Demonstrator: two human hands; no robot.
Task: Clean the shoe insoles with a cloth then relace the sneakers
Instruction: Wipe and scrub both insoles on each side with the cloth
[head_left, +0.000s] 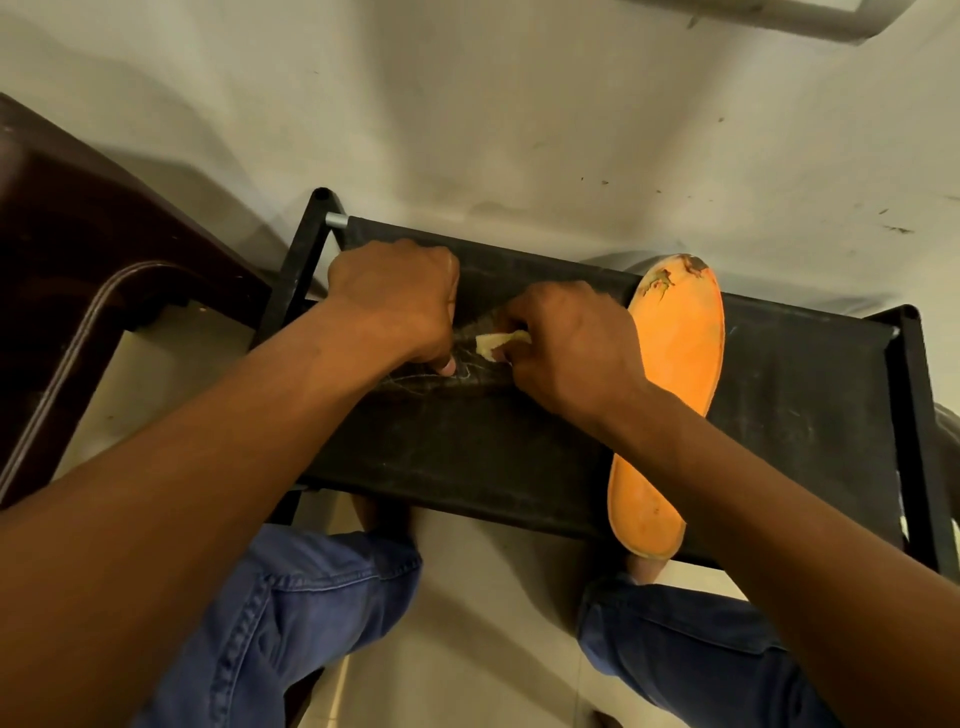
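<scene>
Insole: orange, lying flat across the right part of the rack top, toe end away from the person and overhanging the far edge, heel end overhanging the near edge; toe area worn and flaked dark; the right forearm crosses over its left edge. No second insole and no sneakers or laces can be made out.

Cloth: small pale yellowish scrap, bunched, showing between the two hands at the middle-left of the rack top, near the insole but apart from it.

Right hand: fingers curled down, pinching the cloth at its right end; knuckles up.

Left hand: closed into a loose fist, thumb tip pressed to the fabric; it seems to hold the cloth's left end or a thin thread beside it, but which cannot be told.

Rack: black frame with a dusty, scuffed black fabric top, faint pale scratch lines under the hands; metal tube end at the far left corner.

Surroundings: dark brown furniture to the left; pale floor beyond; blue jeans on the person's knees below the rack.

Step in hand, as judged: readying the cloth before wiping. To do it well: fold the scrap into a firm pad with a clean face outward, grip it with the right fingertips, steady the insole with the left hand at the heel, and wipe in long strokes heel to toe, going gently over the flaking toe patch so no more comes away
</scene>
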